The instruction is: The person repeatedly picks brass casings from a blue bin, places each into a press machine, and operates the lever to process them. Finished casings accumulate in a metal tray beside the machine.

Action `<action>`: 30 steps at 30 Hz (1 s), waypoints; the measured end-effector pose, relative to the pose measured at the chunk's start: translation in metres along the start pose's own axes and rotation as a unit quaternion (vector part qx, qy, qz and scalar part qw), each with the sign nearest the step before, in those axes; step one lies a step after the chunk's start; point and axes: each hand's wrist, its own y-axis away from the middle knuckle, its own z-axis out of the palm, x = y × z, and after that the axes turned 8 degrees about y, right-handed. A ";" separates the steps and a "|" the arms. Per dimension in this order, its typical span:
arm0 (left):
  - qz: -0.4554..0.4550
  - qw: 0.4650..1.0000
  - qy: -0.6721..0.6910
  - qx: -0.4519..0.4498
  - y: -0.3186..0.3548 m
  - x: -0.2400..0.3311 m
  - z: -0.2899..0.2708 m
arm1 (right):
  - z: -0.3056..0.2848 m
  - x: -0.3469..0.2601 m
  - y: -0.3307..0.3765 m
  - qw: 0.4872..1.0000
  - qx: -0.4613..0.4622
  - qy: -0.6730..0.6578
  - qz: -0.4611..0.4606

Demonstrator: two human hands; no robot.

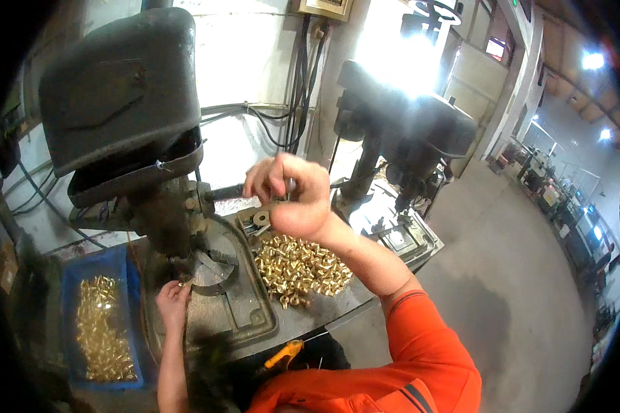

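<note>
My left hand (174,296) is at the left side of a grey round chuck (211,274) on the drill press table (255,322). Its thumb and fingers pinch together at what looks like a small brass fitting, mostly covered by the fingertips. Raised in front of the drill press (124,89), my right hand (293,193) has its fingers curled round the end of the dark feed handle (227,193). A heap of brass fittings (300,272) lies to the right of the chuck. More brass fittings (103,330) fill part of a blue bin (136,344) at the left.
A second drill press (406,124) stands at the back right beside a bright lamp glare. Metal washers (261,218) sit behind the brass heap. A yellow-handled tool (284,354) is at the bench's front edge. Black cables (300,89) run down the wall.
</note>
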 end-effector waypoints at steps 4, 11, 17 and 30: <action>0.137 0.933 -0.332 -0.026 0.010 0.029 0.004 | -0.002 0.006 -0.017 0.997 0.024 -0.040 0.057; 0.346 0.826 -0.442 -0.045 0.002 0.026 -0.007 | 0.010 0.014 -0.022 0.996 0.050 -0.066 0.044; 0.404 0.813 -0.414 -0.065 -0.005 0.015 -0.001 | 0.002 -0.001 0.002 0.999 0.033 0.000 0.001; 0.409 0.826 -0.371 -0.115 -0.016 0.026 -0.015 | 0.023 -0.004 0.074 0.994 -0.036 0.057 -0.082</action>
